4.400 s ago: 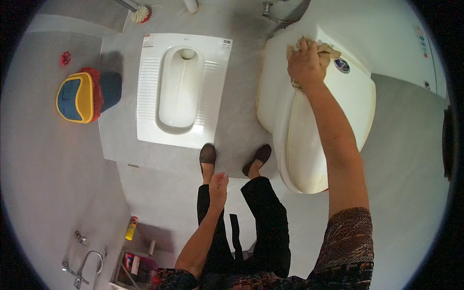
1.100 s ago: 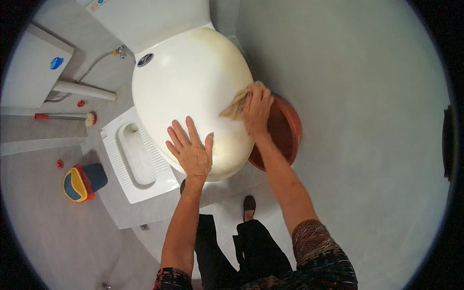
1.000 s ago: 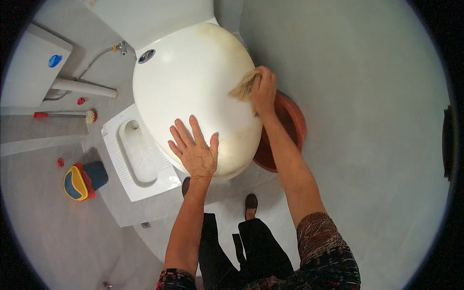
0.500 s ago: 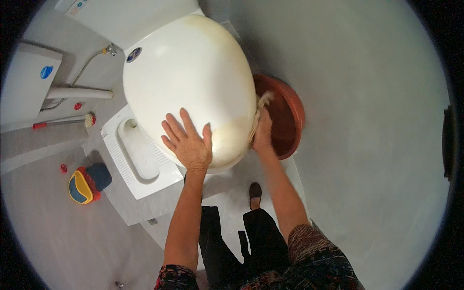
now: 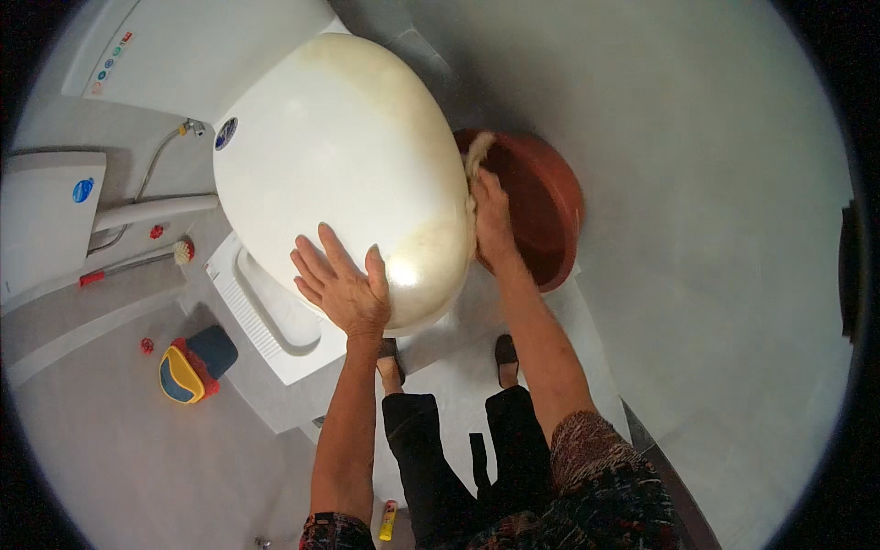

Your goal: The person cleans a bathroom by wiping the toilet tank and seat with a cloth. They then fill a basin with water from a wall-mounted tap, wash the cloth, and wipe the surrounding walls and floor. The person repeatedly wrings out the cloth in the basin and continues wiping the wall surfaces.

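A white toilet lid [image 5: 339, 156], yellowed along its right and near edges, is closed in front of me. My left hand [image 5: 344, 284] lies flat on its near left part, fingers spread. At the lid's right edge my right hand [image 5: 493, 220] presses a beige cloth [image 5: 478, 151] against the side. Most of the cloth is hidden by the hand and the rim; one end sticks out beyond the fingers. Right beside the toilet, behind that hand, stands a reddish-brown plastic tub [image 5: 573, 202].
A white squat pan [image 5: 307, 362] is set in the raised floor at left. Beyond it are a red-handled brush [image 5: 137, 264], a yellow and blue bin [image 5: 183, 374] and a white pipe [image 5: 156, 211]. A grey wall [image 5: 706, 229] closes off the right. A yellow tube [image 5: 388, 521] lies near my feet.
My right hand and the cloth have slid farther away along the lid's right edge. The left hand stays flat on the lid. The view has shifted, bringing the yellow tube into sight.
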A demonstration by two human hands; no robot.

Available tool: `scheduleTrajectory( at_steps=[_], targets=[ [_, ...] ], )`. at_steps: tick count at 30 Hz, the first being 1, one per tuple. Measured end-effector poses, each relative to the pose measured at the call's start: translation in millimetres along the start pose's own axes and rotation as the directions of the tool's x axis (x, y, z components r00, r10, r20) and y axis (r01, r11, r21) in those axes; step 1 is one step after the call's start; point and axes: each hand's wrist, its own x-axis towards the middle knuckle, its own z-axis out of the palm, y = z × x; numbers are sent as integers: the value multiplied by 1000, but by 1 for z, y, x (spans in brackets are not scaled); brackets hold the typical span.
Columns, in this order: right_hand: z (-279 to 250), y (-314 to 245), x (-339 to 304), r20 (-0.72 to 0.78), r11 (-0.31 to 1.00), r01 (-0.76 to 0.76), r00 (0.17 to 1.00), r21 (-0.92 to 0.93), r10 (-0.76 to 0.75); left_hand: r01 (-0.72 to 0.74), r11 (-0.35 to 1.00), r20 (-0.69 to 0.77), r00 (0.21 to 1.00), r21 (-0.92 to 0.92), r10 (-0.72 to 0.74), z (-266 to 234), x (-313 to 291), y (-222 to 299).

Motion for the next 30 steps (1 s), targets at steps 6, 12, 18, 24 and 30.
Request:
scheduleTrajectory(
  at_steps=[6, 12, 18, 24, 30],
  targets=[
    [7, 33, 17, 30, 693, -539, 799, 480, 600, -25, 1000, -8, 1000, -13, 25, 0, 1, 2],
    [49, 64, -73, 169, 492, -622, 708, 609, 686, -10, 1000, -1, 1000, -4, 10, 1, 1, -2],
    [83, 61, -163, 347, 7, -480, 643, 877, 682, -11, 1000, 12, 1000, 3, 11, 2, 1, -1],
    [33, 28, -156, 240, 281, -712, 536, 644, 809, 4, 1000, 7, 1000, -7, -4, 3, -1, -3],
    [-16, -13, -108, 24, 909, -417, 909, 3, 417, 2, 1000, -34, 999, -9, -2, 1, 0, -2]
  ],
)
